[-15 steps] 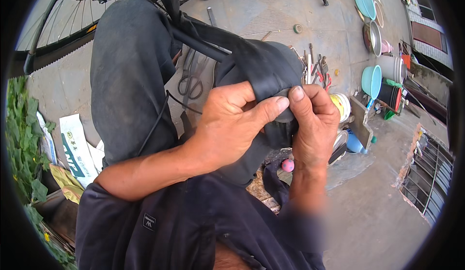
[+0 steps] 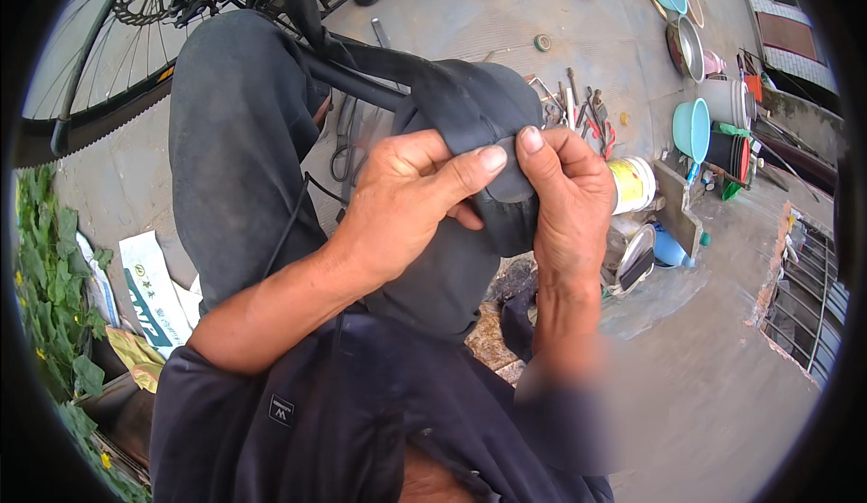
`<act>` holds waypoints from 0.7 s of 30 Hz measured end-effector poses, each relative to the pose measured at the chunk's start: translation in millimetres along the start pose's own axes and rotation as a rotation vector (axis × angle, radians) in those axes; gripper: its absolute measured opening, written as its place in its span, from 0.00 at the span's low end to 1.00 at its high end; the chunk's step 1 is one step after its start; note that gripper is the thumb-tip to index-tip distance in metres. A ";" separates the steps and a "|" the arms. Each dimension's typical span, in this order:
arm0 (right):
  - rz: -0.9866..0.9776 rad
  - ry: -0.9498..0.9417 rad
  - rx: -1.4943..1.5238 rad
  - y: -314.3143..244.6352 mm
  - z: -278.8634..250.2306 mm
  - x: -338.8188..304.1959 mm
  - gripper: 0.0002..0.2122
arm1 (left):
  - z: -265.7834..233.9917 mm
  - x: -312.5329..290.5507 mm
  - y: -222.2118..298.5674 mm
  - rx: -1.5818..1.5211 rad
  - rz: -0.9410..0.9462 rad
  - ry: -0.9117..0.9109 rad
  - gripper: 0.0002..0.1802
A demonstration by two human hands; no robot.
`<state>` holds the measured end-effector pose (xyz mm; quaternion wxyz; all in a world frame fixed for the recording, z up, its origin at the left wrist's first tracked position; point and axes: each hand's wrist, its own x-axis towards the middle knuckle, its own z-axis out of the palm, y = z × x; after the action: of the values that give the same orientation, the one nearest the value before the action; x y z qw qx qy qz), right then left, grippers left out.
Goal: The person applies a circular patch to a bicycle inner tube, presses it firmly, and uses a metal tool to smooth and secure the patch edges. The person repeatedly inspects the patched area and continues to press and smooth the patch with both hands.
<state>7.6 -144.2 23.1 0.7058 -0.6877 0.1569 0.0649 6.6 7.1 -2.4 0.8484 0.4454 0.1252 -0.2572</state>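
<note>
A flat black rubber inner tube (image 2: 465, 110) lies across my bent right knee and runs up toward the bicycle. On it sits a smooth dark grey rounded patch (image 2: 512, 176). My left hand (image 2: 393, 205) holds the tube from the left, its thumb flat at the patch's edge and its fingers curled beneath. From the right, my right hand (image 2: 574, 196) grips the tube beside the patch, thumb tip pressed down close to the other thumb. Both hands are closed; the tube hides some of their fingertips.
A bicycle wheel (image 2: 113, 60) stands at the upper left. Several hand tools (image 2: 591, 115) lie beyond my right knee, near a white and yellow tub (image 2: 632, 185). Basins, including a turquoise one (image 2: 691, 130), stand at the right. Leafy plants (image 2: 50, 268) line the left.
My thumbs have shifted slightly apart, and more of the grey patch shows below them. The whole view has tilted a little; the pink ball is out of sight.
</note>
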 end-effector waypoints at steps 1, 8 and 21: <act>0.012 -0.017 0.024 -0.8 -1.7 1.3 0.08 | -1.8 2.2 1.7 0.034 -0.022 -0.003 0.13; 0.054 -0.175 -0.060 -12.0 -7.3 6.3 0.18 | 3.4 4.0 -3.2 0.166 0.067 0.083 0.11; 0.048 -0.178 -0.241 2.4 -16.9 1.9 0.16 | 2.0 6.3 -14.1 0.395 0.242 0.132 0.12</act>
<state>6.5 -161.1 20.1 0.6276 -0.7550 0.1013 0.1607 4.0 -3.2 -13.8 0.7595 0.6302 0.0735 -0.1436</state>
